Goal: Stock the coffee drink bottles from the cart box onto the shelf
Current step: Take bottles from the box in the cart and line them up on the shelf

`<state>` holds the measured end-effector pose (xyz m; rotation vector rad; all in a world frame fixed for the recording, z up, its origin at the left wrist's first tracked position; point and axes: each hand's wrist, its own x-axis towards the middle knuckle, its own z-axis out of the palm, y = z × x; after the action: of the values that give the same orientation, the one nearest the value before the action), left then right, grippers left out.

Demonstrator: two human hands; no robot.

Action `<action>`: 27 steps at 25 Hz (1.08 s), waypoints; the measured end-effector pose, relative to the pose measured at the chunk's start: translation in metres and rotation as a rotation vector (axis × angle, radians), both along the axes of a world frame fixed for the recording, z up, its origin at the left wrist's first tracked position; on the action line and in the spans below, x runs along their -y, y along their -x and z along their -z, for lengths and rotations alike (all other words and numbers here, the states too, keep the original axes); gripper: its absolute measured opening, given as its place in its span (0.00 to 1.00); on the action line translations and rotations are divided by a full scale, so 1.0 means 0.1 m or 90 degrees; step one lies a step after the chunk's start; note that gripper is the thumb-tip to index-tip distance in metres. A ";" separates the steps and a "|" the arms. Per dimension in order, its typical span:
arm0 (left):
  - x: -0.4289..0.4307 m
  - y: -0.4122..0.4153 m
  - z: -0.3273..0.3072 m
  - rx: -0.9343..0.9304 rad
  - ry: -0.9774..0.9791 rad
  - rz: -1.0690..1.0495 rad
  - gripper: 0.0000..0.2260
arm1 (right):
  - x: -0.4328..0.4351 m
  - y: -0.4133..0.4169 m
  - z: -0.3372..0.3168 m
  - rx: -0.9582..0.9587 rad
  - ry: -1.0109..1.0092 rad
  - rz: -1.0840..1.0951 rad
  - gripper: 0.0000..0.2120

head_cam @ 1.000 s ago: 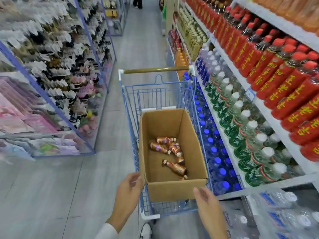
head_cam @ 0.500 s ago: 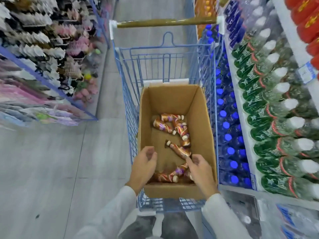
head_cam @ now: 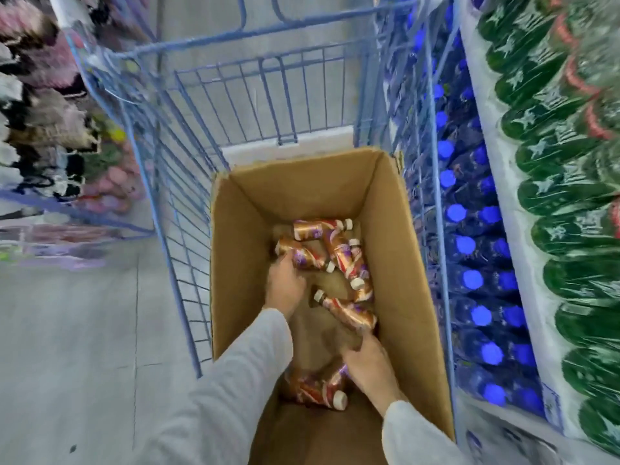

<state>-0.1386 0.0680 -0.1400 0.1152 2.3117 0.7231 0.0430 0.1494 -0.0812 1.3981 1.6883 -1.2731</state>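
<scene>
An open cardboard box (head_cam: 235,263) stands in the blue wire cart (head_cam: 157,182). Several brown-and-red coffee drink bottles (head_cam: 339,250) with white caps lie loose on its floor. Both my hands are down inside the box. My left hand (head_cam: 285,285) curls its fingers round a bottle (head_cam: 302,255) in the far cluster. My right hand (head_cam: 370,364) is at the near right, its fingers wrapped on one of the near bottles (head_cam: 315,387). Another bottle (head_cam: 349,313) lies just beyond its thumb. The view is blurred.
The shelf unit (head_cam: 523,297) runs along the cart's right side, holding rows of blue-capped bottles (head_cam: 469,280) low down and green bottles (head_cam: 563,236) above. A rack of soft goods (head_cam: 50,129) lines the left of the aisle. Grey floor (head_cam: 84,330) lies left of the cart.
My head has tipped down and closer to the box. Both hands have gone from the box's near rim down to its floor and closed on bottles.
</scene>
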 end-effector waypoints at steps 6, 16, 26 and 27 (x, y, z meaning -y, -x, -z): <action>-0.26 0.64 1.04 -0.124 0.316 0.467 0.29 | 0.02 0.09 0.28 0.046 0.032 -0.022 0.28; 0.01 -0.19 0.46 0.138 0.253 -0.110 0.24 | 0.01 0.26 0.51 0.032 -0.075 -0.024 0.30; 0.52 -1.16 -0.43 0.341 -0.008 -0.562 0.28 | 0.01 0.35 1.49 0.156 -0.231 -0.371 0.36; 0.56 -1.18 -0.47 0.338 -0.009 -0.579 0.28 | 0.04 0.34 1.51 0.161 -0.234 -0.362 0.36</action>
<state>-0.0210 0.0118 -0.0935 -1.0526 1.7657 1.0352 0.0093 0.1450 -0.2319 1.0851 2.0024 -0.4705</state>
